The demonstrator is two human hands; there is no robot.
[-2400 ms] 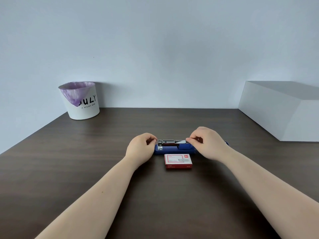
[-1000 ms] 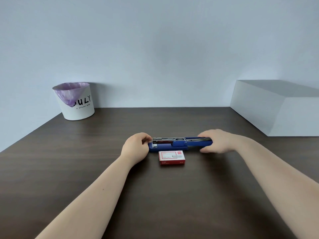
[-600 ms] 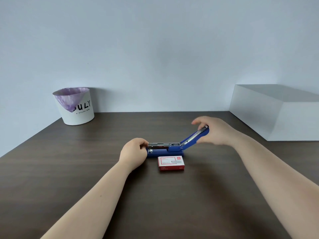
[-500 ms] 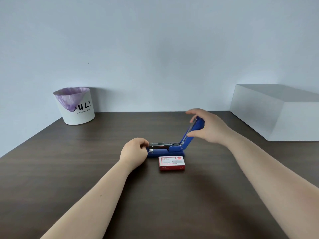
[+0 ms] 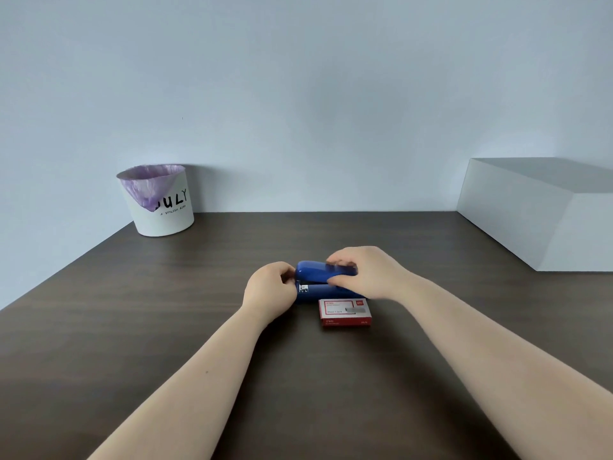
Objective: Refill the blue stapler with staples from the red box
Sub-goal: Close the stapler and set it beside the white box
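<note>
The blue stapler (image 5: 313, 275) lies crosswise at the middle of the dark wooden table (image 5: 132, 327), its top cover folded down almost flat over the base. My right hand (image 5: 368, 272) grips the cover from the right, fingers on top and thumb at its side. My left hand (image 5: 270, 290) holds the stapler's left front end, where a bit of metal shows. The red staple box (image 5: 345, 312) lies shut on the table just in front of the stapler, touching neither hand.
A white bin (image 5: 159, 202) with a purple liner stands at the table's back left near the wall. A large white box (image 5: 544, 214) sits at the back right.
My right hand has swung the stapler's cover from lying open flat to the right, up over the hinge, and down onto the base. My left hand stayed at the front end.
</note>
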